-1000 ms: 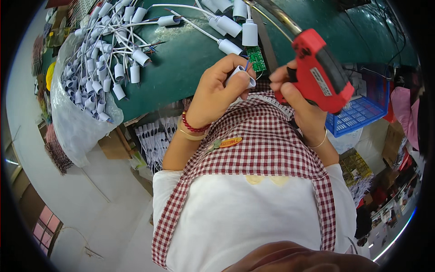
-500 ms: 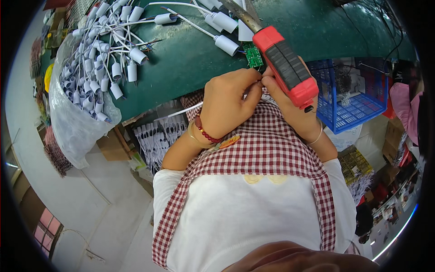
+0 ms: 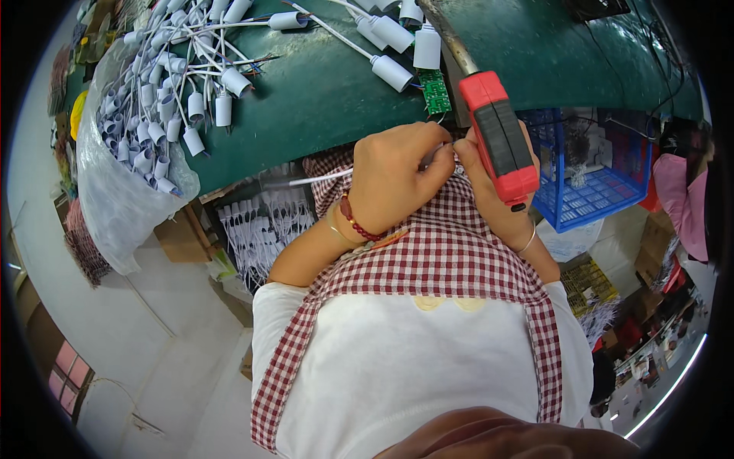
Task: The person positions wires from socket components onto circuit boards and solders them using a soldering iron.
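My left hand point(image 3: 397, 174) is closed in a pinch at the bench's near edge. A thin white cable point(image 3: 325, 179) runs out from under it to the left. My right hand point(image 3: 493, 172) is wrapped round a red and black soldering gun point(image 3: 497, 138), whose metal barrel points up and away over the bench. Its thumb and finger meet my left fingertips, and what lies between them is too small to make out. Just beyond the fingers is a green circuit board point(image 3: 436, 93), at the end of a white cylindrical housing point(image 3: 427, 47).
Many white lamp-holder tubes with cables point(image 3: 223, 109) lie heaped at the left on the green bench point(image 3: 306, 99), partly in a clear plastic bag point(image 3: 115, 206). A blue crate point(image 3: 600, 203) stands on the right. Bundled white cables point(image 3: 264, 237) sit under the bench.
The soldering gun and both hands have shifted slightly toward me and to the right. More of the white cable shows left of my left hand. The view has tilted a little.
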### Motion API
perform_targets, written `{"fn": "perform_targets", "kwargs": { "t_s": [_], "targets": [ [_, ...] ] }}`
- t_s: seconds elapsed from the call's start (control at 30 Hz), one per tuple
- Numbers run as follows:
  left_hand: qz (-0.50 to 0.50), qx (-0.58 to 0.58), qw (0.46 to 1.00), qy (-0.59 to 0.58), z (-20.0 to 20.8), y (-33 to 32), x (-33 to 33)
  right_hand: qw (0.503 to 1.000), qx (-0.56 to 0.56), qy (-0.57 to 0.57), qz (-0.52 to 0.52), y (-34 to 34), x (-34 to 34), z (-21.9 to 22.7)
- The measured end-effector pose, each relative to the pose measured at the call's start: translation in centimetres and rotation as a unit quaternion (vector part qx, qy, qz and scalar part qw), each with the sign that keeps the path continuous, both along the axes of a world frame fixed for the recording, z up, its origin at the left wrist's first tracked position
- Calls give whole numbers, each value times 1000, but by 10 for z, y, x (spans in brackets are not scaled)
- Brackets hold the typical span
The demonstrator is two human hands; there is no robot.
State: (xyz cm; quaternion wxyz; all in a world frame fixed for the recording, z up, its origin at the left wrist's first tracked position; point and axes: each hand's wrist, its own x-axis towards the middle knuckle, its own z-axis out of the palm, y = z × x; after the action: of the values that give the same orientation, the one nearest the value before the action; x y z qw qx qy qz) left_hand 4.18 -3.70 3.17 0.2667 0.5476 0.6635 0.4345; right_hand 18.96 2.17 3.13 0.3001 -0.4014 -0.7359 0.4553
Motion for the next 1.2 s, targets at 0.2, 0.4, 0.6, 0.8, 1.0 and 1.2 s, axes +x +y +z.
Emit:
{"fn": "perform_targets", "kwargs": {
  "t_s": [0.2,0.4,0.6,0.8,1.0,1.2],
  "targets": [
    [33,-48,998,18,-26,16,-32,993,-54,74,-71,-2,8,-1],
    [37,-29,991,128,-36,21,-24,994,-53,67,-66,0,48,-14],
    [25,-96,978,183,-29,21,-25,983,-153,69,-69,-12,83,-29],
    [1,-128,986,108,-26,22,-30,989,-132,29,-62,-15,102,-34],
    [21,-133,991,16,-31,23,-36,979,-201,9,-39,-22,115,-37],
    [-1,-157,984,83,-27,27,-32,971,-233,37,-49,-22,107,-37]
  ]
}}
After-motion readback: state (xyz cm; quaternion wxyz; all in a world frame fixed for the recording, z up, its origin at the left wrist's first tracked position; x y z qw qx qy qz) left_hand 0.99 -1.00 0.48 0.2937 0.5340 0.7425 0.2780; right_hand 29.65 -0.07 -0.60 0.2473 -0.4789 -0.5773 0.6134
